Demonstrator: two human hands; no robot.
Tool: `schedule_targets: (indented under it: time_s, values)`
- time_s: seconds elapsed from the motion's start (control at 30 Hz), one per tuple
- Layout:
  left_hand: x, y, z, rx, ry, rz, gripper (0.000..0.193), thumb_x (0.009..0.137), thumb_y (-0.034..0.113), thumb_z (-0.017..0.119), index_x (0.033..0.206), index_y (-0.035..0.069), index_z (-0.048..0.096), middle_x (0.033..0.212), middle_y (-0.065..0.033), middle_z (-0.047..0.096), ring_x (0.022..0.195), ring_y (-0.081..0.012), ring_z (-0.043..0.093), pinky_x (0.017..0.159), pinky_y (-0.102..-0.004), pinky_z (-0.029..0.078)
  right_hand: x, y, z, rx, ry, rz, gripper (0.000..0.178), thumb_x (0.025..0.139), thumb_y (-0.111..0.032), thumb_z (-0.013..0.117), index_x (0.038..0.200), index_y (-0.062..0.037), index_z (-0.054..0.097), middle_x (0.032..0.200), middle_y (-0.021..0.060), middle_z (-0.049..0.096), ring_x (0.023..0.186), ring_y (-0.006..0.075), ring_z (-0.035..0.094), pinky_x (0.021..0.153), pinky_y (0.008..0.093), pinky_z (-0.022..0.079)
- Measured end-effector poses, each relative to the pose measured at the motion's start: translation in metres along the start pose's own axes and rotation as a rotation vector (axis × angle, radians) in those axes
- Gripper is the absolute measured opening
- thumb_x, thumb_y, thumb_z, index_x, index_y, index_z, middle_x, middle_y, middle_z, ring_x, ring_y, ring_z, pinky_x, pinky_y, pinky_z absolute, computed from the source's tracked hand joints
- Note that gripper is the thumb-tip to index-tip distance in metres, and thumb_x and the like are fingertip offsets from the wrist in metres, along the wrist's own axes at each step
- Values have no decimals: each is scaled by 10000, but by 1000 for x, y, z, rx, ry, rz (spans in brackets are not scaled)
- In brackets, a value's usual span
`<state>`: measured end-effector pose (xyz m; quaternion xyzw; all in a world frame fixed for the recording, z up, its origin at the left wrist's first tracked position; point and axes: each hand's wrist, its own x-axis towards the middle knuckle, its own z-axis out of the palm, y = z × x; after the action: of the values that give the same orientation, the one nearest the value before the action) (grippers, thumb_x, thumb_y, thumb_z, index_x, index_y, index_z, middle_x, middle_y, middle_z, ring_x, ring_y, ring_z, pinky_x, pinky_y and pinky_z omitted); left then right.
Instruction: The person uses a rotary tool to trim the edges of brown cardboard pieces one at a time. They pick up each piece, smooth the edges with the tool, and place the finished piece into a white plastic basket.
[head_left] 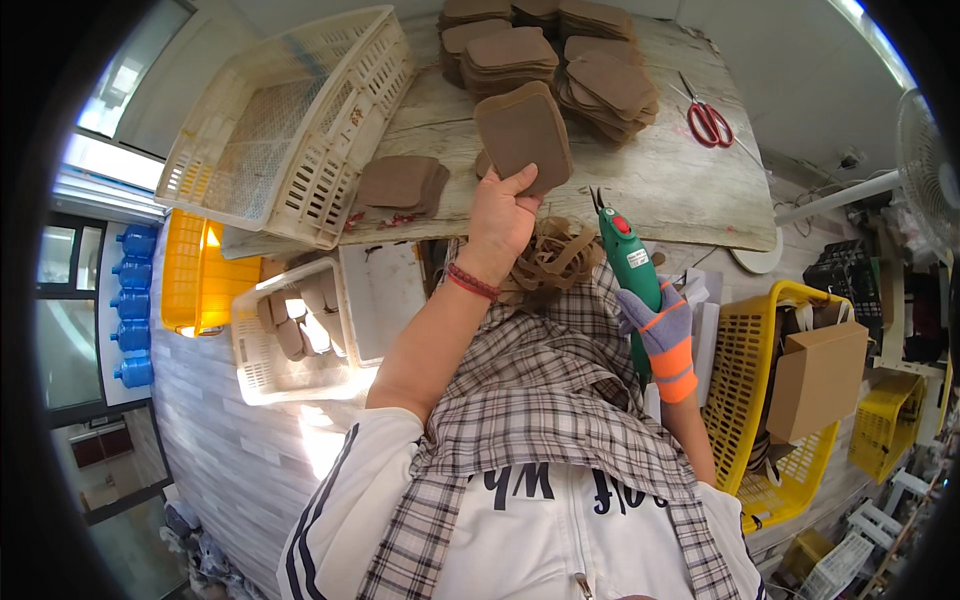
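My bare left hand (505,215), a red bracelet at its wrist, is closed on a brown rounded-corner pad (520,135), thumb on top, and holds it over the near part of the table. My right hand (655,325), in a purple and orange work glove, is wrapped round green electric scissors (628,250) with a red button. Their dark narrow blades point up and away, apart from the pad. Tangled brown offcut strips (555,255) lie on my lap below the table edge. A small stack of brown pads (400,185) sits left of my left hand.
Several tall pad stacks (510,50) stand at the table's far side. Red-handled scissors (709,124) lie at its right. A white plastic crate (330,150) tilts on the left. Below it is a pale bin (245,345) holding pads. A yellow basket (735,370) stands to my right.
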<state>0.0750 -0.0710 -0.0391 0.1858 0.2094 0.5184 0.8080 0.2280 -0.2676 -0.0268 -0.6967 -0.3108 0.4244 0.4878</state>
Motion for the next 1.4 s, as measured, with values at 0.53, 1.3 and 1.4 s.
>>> schedule_targets:
  time_s: [0.53,1.3,1.4]
  values:
    - [-12,-29,18,-264,43,-69,421,847,-11,598,1231,77,451,1196,-64,532,1107,-239,520,978,-404,434,-2,-23,1,88,-49,31,374,766,-178,754,1014,22,558,726,37,628,543,70,561,467,200,432]
    - [-40,-48,-6,112,-30,-202,317,863,-27,556,1166,55,512,1132,-79,591,1019,-212,584,888,-366,504,5,-39,-8,112,-11,25,315,783,-142,727,1009,16,573,727,36,617,564,75,561,467,200,443]
    - [-40,-38,-10,245,-60,-164,270,848,-23,580,1113,6,540,1073,-80,623,938,-178,616,822,-310,526,1,-43,-12,88,-12,31,325,778,-150,734,1009,14,576,726,31,615,566,72,558,476,203,451]
